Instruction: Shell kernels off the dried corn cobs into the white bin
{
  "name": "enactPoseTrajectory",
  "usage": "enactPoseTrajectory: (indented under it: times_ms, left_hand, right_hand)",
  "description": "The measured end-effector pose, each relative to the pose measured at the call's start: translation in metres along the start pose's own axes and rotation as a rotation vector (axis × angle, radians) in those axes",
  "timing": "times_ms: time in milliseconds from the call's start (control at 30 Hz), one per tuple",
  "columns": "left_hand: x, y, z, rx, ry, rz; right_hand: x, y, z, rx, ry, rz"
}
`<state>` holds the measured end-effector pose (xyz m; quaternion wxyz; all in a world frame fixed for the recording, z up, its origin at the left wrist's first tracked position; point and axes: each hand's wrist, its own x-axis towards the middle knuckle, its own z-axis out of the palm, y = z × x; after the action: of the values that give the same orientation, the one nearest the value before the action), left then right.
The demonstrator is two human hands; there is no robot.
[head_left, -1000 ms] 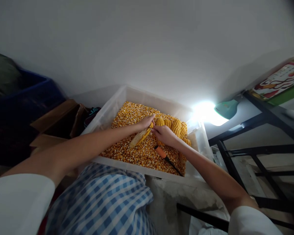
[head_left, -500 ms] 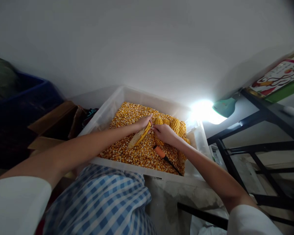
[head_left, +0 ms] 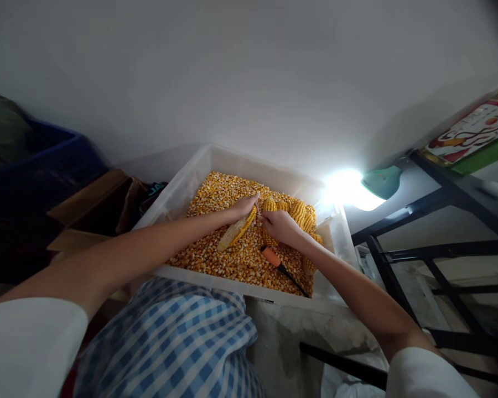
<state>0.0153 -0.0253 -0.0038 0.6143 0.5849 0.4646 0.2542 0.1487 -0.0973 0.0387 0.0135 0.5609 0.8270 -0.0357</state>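
My left hand (head_left: 245,207) is closed around the upper end of a yellow corn cob (head_left: 237,232), whose lower part shows a bare, pale strip with the kernels gone. Right beside it, my right hand (head_left: 280,224) is closed with its fingertips pinched together at the cob's top end. What those fingertips hold, if anything, is too small to make out. Below the hands, an orange-handled tool with a thin black shaft (head_left: 270,256) lies on loose corn kernels (head_left: 219,188). Several full corn cobs (head_left: 297,212) are piled to the right of my right hand.
A translucent plastic bin (head_left: 249,165) holds the kernels and cobs against the wall. At its right edge glows a lamp (head_left: 382,181), near a black metal frame (head_left: 444,193). An open cardboard box (head_left: 93,202) and a blue crate (head_left: 66,149) stand to the left. Blue checked cloth (head_left: 170,342) hangs in front.
My right hand's fingertips have shifted slightly at the top of the cob. The left hand, the cob and the orange-handled tool stay almost where they were.
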Motion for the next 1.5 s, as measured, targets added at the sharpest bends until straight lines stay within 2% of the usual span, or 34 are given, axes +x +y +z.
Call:
enactPoseTrajectory:
  times_ms: [267,533,633,867,1033,1300,1500]
  left_hand:
    - [0.002,0.0,-0.001,0.109,0.011,-0.025]
    - [0.013,-0.006,-0.003,0.316,0.076,0.1]
    - [0.013,-0.004,-0.001,0.356,0.043,0.086]
    - [0.007,-0.006,0.009,0.382,-0.07,0.116]
    - [0.012,-0.009,0.008,0.389,-0.049,0.096]
    - [0.035,-0.026,0.0,0.409,0.064,0.102]
    - [0.034,-0.026,0.002,0.358,0.064,0.07]
  right_hand:
    - [0.001,-0.002,0.0,-0.023,-0.005,0.024]
    - [-0.002,-0.004,-0.004,-0.064,-0.037,0.046]
    - [-0.005,-0.008,-0.009,-0.092,-0.068,0.048]
    - [-0.011,-0.021,-0.013,-0.053,-0.181,-0.074]
    - [-0.01,-0.018,-0.009,-0.054,-0.149,-0.062]
    - [-0.006,-0.01,-0.005,-0.063,-0.072,0.025]
    - [-0.005,-0.011,-0.003,-0.045,-0.07,0.046]
